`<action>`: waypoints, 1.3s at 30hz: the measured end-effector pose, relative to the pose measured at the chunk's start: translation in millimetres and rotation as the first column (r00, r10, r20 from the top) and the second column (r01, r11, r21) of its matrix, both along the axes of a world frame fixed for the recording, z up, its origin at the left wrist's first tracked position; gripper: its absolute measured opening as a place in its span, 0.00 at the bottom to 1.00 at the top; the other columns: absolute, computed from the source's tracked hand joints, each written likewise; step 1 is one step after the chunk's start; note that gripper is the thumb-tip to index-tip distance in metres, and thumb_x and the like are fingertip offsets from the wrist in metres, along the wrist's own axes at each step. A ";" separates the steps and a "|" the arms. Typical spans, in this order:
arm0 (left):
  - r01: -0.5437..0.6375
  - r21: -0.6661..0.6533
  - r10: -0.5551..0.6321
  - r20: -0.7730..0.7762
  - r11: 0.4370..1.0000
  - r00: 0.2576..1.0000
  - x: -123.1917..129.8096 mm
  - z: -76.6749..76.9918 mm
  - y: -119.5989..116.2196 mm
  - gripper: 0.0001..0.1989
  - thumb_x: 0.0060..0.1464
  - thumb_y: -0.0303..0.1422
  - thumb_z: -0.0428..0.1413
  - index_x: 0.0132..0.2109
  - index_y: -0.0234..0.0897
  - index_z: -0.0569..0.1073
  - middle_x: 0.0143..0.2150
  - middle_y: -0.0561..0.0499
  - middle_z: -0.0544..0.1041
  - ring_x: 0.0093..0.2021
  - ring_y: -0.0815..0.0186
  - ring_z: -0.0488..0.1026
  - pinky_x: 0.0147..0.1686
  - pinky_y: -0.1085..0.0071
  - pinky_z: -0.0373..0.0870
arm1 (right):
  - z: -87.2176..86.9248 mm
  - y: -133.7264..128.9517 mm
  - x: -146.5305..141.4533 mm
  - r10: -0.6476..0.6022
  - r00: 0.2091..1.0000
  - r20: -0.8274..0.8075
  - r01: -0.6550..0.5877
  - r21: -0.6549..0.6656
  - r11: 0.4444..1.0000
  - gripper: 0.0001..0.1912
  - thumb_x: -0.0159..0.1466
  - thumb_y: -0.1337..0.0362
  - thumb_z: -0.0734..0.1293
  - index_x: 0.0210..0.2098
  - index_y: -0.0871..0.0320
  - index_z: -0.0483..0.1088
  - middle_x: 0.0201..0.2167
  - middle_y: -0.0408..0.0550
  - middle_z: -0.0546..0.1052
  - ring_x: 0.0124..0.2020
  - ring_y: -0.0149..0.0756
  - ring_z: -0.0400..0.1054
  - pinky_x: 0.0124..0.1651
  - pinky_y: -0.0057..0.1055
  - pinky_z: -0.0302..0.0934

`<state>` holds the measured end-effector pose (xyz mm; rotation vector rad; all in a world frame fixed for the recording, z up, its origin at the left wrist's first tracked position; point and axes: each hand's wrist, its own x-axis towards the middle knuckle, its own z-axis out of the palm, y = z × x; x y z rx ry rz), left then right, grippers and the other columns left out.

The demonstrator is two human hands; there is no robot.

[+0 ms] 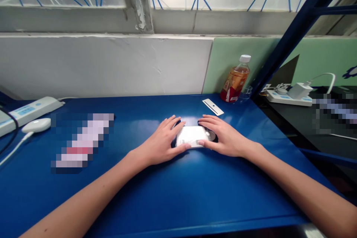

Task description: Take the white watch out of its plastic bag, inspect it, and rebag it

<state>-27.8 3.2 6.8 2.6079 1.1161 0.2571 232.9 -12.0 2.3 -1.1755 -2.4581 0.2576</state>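
Both hands pressed on a small white packet, mid-table.

The left hand (161,139) and right hand (223,137) lay flat, fingers spread, on either end of the packet (192,135) on the blue table (173,197); it looked unopened, perhaps with a dark disc beneath. A bottle (235,80) stood behind.

A small white rectangular packet (192,136) lies flat on the blue table, near its middle. Its top glares brightly (washed out, so no print is legible). A dark round part (211,136) shows at its right edge.
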 end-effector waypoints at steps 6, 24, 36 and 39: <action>-0.004 0.000 0.004 0.015 1.000 1.000 1.8 -3.4 2.2 0.38 0.61 0.55 0.51 0.67 0.33 0.60 0.70 0.37 0.57 0.72 0.46 0.46 0.67 0.47 0.48 | -2.8 -1.5 -1.0 0.008 1.000 0.009 -0.008 -0.035 0.999 0.27 0.70 0.55 0.60 0.59 0.70 0.66 0.59 0.65 0.70 0.64 0.53 0.59 0.64 0.49 0.59; 0.031 -0.014 -0.031 0.007 0.999 0.999 2.9 0.8 0.9 0.35 0.61 0.52 0.52 0.66 0.33 0.60 0.69 0.37 0.59 0.72 0.48 0.47 0.68 0.47 0.46 | 11.0 4.7 10.8 0.126 0.992 -0.029 -0.129 -0.312 0.941 0.27 0.74 0.54 0.50 0.67 0.57 0.59 0.69 0.51 0.59 0.71 0.48 0.45 0.70 0.55 0.46; 0.046 -0.031 -0.045 0.029 0.998 0.999 2.3 2.8 1.2 0.34 0.60 0.51 0.54 0.66 0.35 0.61 0.69 0.38 0.60 0.71 0.48 0.48 0.67 0.46 0.47 | 5.2 9.6 18.6 0.137 0.986 -0.099 -0.162 -0.319 0.934 0.24 0.73 0.56 0.54 0.67 0.50 0.59 0.69 0.45 0.59 0.71 0.47 0.46 0.69 0.54 0.48; 0.063 -0.024 -0.062 0.037 0.998 0.997 -0.7 3.6 3.2 0.33 0.60 0.50 0.54 0.65 0.36 0.62 0.68 0.39 0.61 0.71 0.48 0.49 0.67 0.47 0.49 | 3.4 11.5 22.7 0.145 0.984 -0.107 -0.172 -0.315 0.933 0.23 0.73 0.58 0.55 0.66 0.49 0.59 0.68 0.45 0.61 0.71 0.45 0.47 0.69 0.53 0.49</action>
